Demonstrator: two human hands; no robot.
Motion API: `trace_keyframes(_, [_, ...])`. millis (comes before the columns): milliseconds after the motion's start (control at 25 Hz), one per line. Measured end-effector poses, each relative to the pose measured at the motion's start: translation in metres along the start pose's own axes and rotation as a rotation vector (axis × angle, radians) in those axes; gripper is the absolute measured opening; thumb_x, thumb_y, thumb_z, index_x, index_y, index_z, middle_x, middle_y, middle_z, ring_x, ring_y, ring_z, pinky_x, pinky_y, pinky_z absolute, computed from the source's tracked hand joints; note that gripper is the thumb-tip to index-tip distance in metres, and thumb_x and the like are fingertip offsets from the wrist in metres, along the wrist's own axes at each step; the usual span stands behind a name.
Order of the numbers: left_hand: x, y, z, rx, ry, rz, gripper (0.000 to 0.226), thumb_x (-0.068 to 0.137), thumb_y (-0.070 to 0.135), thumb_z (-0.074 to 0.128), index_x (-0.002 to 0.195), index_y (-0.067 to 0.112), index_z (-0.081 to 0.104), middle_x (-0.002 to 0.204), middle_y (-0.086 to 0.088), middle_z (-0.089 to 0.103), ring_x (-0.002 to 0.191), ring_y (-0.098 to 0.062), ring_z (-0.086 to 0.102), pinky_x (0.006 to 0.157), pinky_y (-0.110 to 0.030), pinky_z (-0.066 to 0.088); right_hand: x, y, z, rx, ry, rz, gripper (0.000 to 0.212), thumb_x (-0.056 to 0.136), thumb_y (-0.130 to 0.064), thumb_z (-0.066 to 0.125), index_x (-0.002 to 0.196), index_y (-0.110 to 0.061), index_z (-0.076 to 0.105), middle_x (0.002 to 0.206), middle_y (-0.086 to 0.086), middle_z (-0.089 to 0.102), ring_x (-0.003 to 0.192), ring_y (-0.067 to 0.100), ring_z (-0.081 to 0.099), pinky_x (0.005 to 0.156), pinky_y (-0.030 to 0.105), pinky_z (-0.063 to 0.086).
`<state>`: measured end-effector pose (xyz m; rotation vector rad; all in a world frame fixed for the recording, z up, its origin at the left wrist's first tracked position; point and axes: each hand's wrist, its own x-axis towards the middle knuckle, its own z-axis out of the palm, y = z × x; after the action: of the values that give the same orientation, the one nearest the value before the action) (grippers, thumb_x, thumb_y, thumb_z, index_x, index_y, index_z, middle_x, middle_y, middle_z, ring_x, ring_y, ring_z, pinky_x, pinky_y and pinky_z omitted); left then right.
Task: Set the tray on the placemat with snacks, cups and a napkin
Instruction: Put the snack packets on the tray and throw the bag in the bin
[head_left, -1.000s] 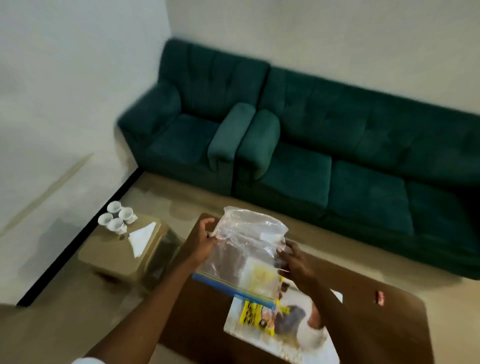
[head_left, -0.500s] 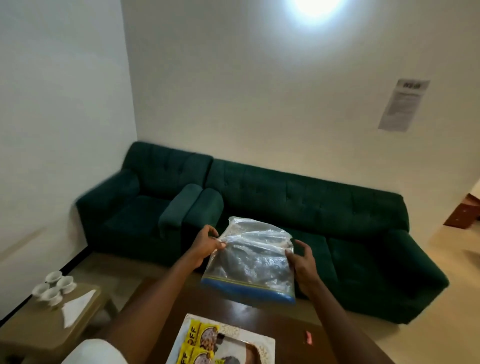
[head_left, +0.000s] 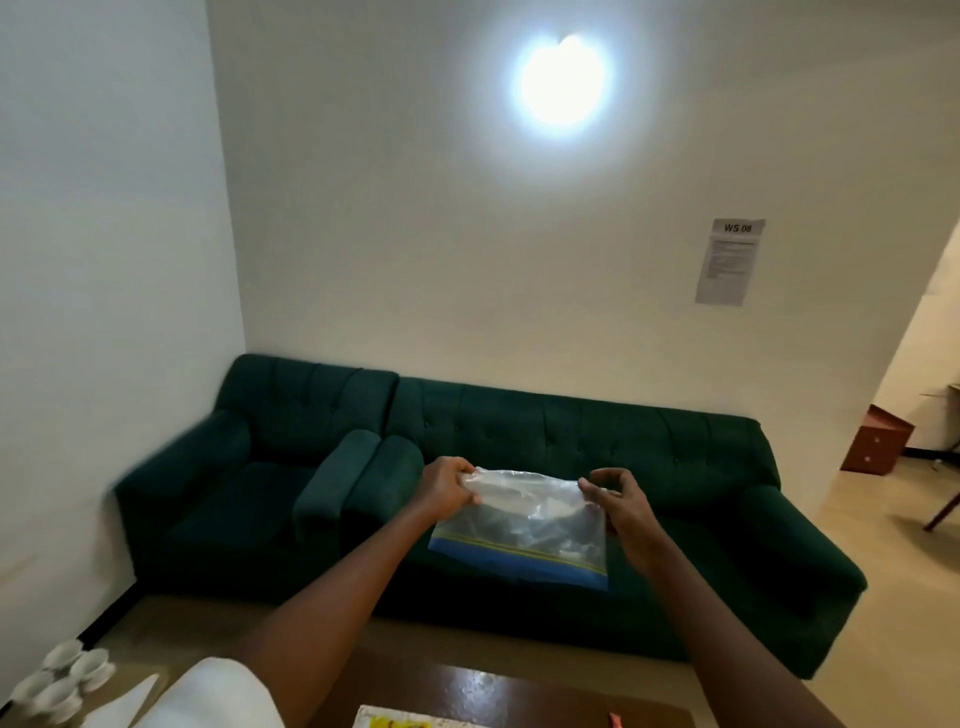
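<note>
While we hold the zip bag (head_left: 522, 525) up, left hand (head_left: 445, 486) and right hand (head_left: 618, 501) pinching its top corners, it's limp, light, slippery; grip the edges.

A dark green sofa (head_left: 519, 493) stands against a white wall (head_left: 467, 260) bearing a bright light (head_left: 561, 78) and a printed notice (head_left: 730, 262), with beige floor (head_left: 883, 597) to the right.
</note>
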<state>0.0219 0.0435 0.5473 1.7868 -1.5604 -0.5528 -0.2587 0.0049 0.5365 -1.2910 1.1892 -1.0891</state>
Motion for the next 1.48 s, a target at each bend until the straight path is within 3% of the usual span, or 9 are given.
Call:
trace_keyframes(200, [0.009,-0.010,-0.034,-0.185,0.056,0.053,0.035,0.074,0.022,0.092,0.089,-0.005,0.077,0.083,-0.010,0.067,0.080,-0.019,0.059,0.076,-0.035,0.052,0.005,-0.011,-0.004,-0.144,-0.162,0.020,0.041,0.083,0.000,0.081,0.121,0.000,0.066,0.115,0.022,0.071,0.105,0.037,0.072,0.093,0.045,0.061])
trace_keyframes(360, [0.011,-0.023,-0.046,-0.600,-0.147,0.007,0.030,0.080,0.011,0.087,0.089,-0.010,0.068,0.087,-0.020,0.062,0.080,-0.027,0.056,0.077,-0.042,0.047,0.009,-0.009,-0.007,-0.232,-0.097,-0.027,0.025,0.087,-0.003,0.077,0.104,0.013,0.071,0.096,0.021,0.071,0.084,0.024,0.065,0.071,0.023,0.055])
trace_keyframes(480, [0.009,-0.021,-0.040,-0.754,-0.112,-0.005,0.037,0.083,0.014,0.085,0.106,-0.010,0.069,0.099,-0.019,0.072,0.089,-0.028,0.067,0.079,-0.036,0.057,0.009,-0.013,-0.007,-0.258,-0.133,-0.067,0.029,0.089,-0.008,0.076,0.112,0.008,0.070,0.109,0.024,0.072,0.099,0.030,0.069,0.086,0.031,0.058])
trace_keyframes(680, [0.015,-0.009,-0.041,-0.650,-0.220,0.084,0.015,0.082,0.020,0.087,0.087,0.014,0.074,0.081,0.003,0.075,0.073,-0.008,0.070,0.065,-0.021,0.057,0.012,-0.052,0.013,-0.430,-0.207,-0.338,0.057,0.078,-0.038,0.089,0.128,-0.023,0.066,0.119,-0.009,0.070,0.107,0.006,0.069,0.090,0.025,0.059])
trace_keyframes(840, [0.023,0.013,-0.050,-0.623,-0.282,0.140,0.020,0.083,0.024,0.087,0.090,0.011,0.073,0.084,-0.001,0.072,0.077,-0.012,0.068,0.070,-0.026,0.057,0.020,-0.062,0.035,-0.666,-0.455,-0.214,0.040,0.082,-0.032,0.086,0.111,-0.009,0.071,0.108,0.014,0.073,0.094,0.019,0.071,0.087,0.040,0.062])
trace_keyframes(920, [0.026,0.015,-0.058,-0.668,-0.239,0.126,0.044,0.080,0.033,0.087,0.109,0.004,0.073,0.101,-0.005,0.074,0.095,-0.020,0.068,0.086,-0.037,0.055,0.022,-0.054,0.037,-0.572,-0.385,-0.242,0.026,0.084,-0.023,0.084,0.098,-0.003,0.075,0.101,0.020,0.074,0.090,0.027,0.071,0.088,0.046,0.062])
trace_keyframes(1040, [0.025,0.005,-0.052,-0.824,-0.165,-0.082,0.078,0.075,0.057,0.079,0.140,0.019,0.059,0.130,-0.001,0.071,0.122,-0.024,0.064,0.105,-0.045,0.049,0.020,-0.044,0.034,-0.218,-0.225,-0.217,0.013,0.080,-0.022,0.087,0.084,-0.013,0.078,0.090,0.009,0.076,0.085,0.030,0.072,0.083,0.041,0.064])
trace_keyframes(1200, [0.012,0.013,0.006,-0.895,-0.369,-0.203,0.067,0.086,0.060,0.072,0.140,0.023,0.056,0.136,-0.008,0.067,0.129,-0.032,0.062,0.112,-0.052,0.048,0.021,-0.040,0.046,0.112,-0.117,-0.163,0.033,0.079,-0.019,0.087,0.098,0.005,0.074,0.090,0.013,0.074,0.086,0.031,0.067,0.086,0.052,0.060])
trace_keyframes(1480, [0.024,0.031,0.001,-0.920,-0.202,-0.106,0.046,0.080,0.014,0.086,0.123,0.005,0.071,0.123,-0.018,0.074,0.114,-0.035,0.071,0.096,-0.045,0.061,0.024,-0.045,0.043,0.056,-0.089,-0.084,0.030,0.082,-0.023,0.085,0.105,-0.007,0.075,0.102,0.007,0.079,0.095,0.027,0.075,0.073,0.039,0.065])
